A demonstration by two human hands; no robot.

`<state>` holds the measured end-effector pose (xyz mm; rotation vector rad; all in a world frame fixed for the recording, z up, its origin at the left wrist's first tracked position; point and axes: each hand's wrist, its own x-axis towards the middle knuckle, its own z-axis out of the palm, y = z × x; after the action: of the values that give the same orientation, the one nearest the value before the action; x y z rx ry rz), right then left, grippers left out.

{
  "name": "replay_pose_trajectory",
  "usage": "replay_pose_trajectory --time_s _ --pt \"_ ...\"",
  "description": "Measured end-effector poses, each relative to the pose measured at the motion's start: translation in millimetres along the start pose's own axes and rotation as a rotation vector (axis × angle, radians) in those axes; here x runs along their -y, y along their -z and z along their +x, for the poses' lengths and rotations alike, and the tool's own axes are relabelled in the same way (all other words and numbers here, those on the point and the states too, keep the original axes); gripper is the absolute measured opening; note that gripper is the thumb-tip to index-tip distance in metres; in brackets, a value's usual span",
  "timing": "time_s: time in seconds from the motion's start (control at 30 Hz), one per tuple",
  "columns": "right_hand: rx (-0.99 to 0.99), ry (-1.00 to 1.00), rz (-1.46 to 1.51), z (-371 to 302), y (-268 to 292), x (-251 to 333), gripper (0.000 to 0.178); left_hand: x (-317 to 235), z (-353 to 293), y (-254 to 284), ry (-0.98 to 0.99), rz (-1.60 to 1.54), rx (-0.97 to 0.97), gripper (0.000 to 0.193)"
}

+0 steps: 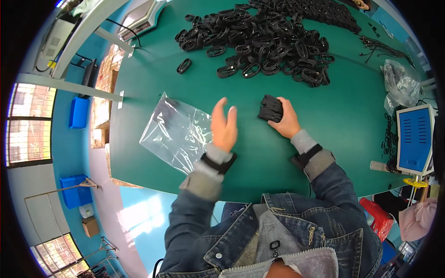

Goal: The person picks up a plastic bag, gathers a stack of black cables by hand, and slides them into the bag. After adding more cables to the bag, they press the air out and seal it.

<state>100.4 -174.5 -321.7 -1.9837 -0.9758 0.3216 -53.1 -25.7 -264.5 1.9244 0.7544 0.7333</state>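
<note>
The green table is the largest thing, and it spreads under both hands. At its far side there is the wide pile of black coiled loops, well ahead of the hands, and more to the right hand's side than to the left's. The clear plastic bag lies flat on the left part of the table, slanted, with one corner pointing away from the person; which of its sides is the longer I cannot tell, because the left arm covers a part.

The left hand is at the right edge of this bag, a little blurred, with thumb and fingers spread and nothing seen between them; if it touches the plastic, I cannot tell. The right hand is apart from the left one, and it is closed around the black bundle from its right side. So the bundle lies to the right of the bag, with the left hand between the two. The bundle is compact, and its long axis seems to run roughly away from the person, but this is hard to judge
</note>
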Motion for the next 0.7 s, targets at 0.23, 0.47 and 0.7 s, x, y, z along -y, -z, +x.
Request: replay_pose_trajectory --time_s 0.23,0.47,0.7 --pt "0.527 -0.626 1.788 -61.7 -12.2 72.6 0.065 12.7 -112.4 112.6 -0.132 1.001 0.093 0.045" --pt "0.682 -0.651 1.492 -77.6 -77.5 120.0 0.068 74.3 -139.4 141.1 0.051 0.625 0.05 0.017" --pt "0.728 -0.098 0.469 -76.9 -133.8 152.3 0.067 59.0 -134.8 153.3 -0.039 0.369 -0.127 0.009"
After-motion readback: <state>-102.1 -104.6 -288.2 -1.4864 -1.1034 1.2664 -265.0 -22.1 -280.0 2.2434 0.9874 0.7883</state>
